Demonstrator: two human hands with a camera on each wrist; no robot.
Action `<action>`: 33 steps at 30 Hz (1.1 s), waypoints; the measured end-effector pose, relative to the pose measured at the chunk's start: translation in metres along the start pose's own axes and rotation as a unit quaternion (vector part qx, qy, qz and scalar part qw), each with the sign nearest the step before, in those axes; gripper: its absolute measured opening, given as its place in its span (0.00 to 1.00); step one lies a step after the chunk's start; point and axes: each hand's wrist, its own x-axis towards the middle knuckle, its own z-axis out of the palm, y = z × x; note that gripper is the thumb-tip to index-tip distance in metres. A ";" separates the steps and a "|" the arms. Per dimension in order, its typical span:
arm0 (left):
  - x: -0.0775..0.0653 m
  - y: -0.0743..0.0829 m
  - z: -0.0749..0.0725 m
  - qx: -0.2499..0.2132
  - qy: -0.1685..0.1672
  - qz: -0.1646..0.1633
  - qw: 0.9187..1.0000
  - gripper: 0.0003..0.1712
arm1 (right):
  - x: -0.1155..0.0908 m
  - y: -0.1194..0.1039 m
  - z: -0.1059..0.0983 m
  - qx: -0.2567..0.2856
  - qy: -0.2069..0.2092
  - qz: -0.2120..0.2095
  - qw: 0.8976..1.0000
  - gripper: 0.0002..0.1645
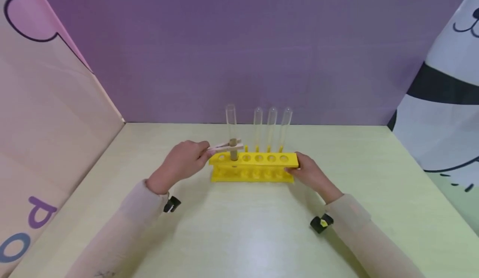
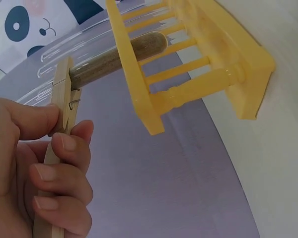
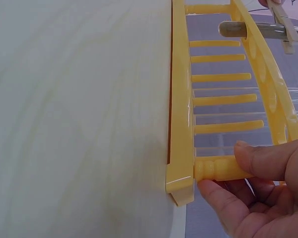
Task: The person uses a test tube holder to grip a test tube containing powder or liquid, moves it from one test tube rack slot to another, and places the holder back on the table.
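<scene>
The yellow test tube rack (image 1: 254,162) is standing on a pale wood-grain tabletop (image 1: 243,236), near the foot of a purple wall (image 1: 243,53). A pale side panel (image 1: 56,103) bearing coloured lettering (image 1: 41,213) is rising on the left, and a panda-printed panel (image 1: 445,128) is bounding the right. The person's left hand (image 1: 185,161) is gripping a wooden test tube clamp (image 2: 63,94), fingers curling round its handle. The clamp is holding an upright tube of brown material (image 1: 231,120), which is passing through the rack's second hole from the left, its rounded bottom hanging above the base. The right hand (image 1: 312,174) is pinching the rack's right end post (image 3: 218,168). Three clear test tubes (image 1: 272,124) are sitting mouth-down on the rear pegs.
</scene>
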 end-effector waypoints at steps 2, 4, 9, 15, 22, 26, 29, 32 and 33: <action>-0.001 0.000 0.002 -0.003 0.001 0.004 1.000 0.13 | 0.000 0.000 0.000 -0.001 -0.001 0.003 1.000 0.22; -0.001 -0.001 0.003 -0.005 0.004 0.010 1.000 0.13 | 0.000 0.001 0.001 -0.003 -0.001 0.004 1.000 0.23; -0.001 -0.003 0.007 -0.005 0.005 0.020 1.000 0.14 | 0.000 0.002 0.001 -0.002 -0.001 -0.002 1.000 0.22; -0.001 -0.004 0.012 0.004 -0.003 0.017 1.000 0.14 | 0.000 0.002 0.000 -0.004 0.000 -0.007 1.000 0.22; -0.001 -0.006 0.018 0.009 -0.020 0.009 1.000 0.13 | 0.000 0.002 -0.001 -0.005 -0.001 -0.008 1.000 0.22; -0.001 -0.005 0.020 0.016 -0.030 0.004 0.999 0.13 | 0.000 0.002 0.000 -0.005 0.000 -0.012 1.000 0.22; -0.001 -0.004 0.021 0.021 -0.034 0.000 0.999 0.13 | 0.000 0.002 0.000 -0.005 0.003 -0.013 1.000 0.22; -0.002 -0.004 0.021 0.025 -0.037 0.000 0.999 0.13 | 0.000 0.003 0.001 -0.006 0.006 -0.012 1.000 0.22; -0.002 -0.003 0.021 0.026 -0.037 0.001 0.999 0.13 | 0.000 0.003 0.001 -0.006 0.005 -0.012 1.000 0.22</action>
